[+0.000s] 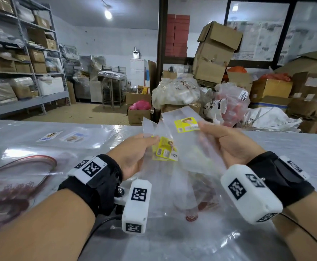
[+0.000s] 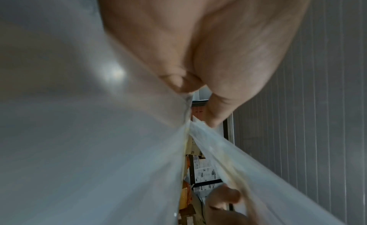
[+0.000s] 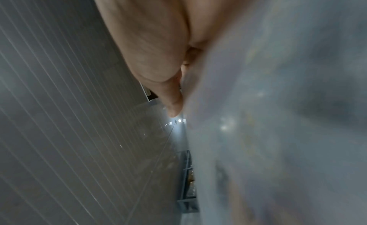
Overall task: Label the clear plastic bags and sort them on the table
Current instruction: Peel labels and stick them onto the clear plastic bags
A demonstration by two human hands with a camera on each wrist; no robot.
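Both hands hold a fan of clear plastic bags [image 1: 187, 157] above the table [image 1: 285, 147]. My left hand [image 1: 135, 153] pinches the left side of the bunch, thumb on top beside a bag with yellow labels [image 1: 166, 150]. My right hand [image 1: 223, 144] grips the right side, its thumb pressed on a bag bearing a yellow label [image 1: 187, 124]. In the left wrist view the thumb [image 2: 238, 71] presses clear plastic [image 2: 89, 134]. In the right wrist view blurred plastic [image 3: 278, 118] covers the fingers beside the thumb [image 3: 158, 55].
More clear bags with pale labels [image 1: 73, 136] lie flat at the table's far left. A bundle of red rubber bands [image 1: 22, 176] sits under plastic at the left. Beyond the table stand cardboard boxes [image 1: 214, 53], filled sacks [image 1: 176, 91] and metal shelving [image 1: 22, 63].
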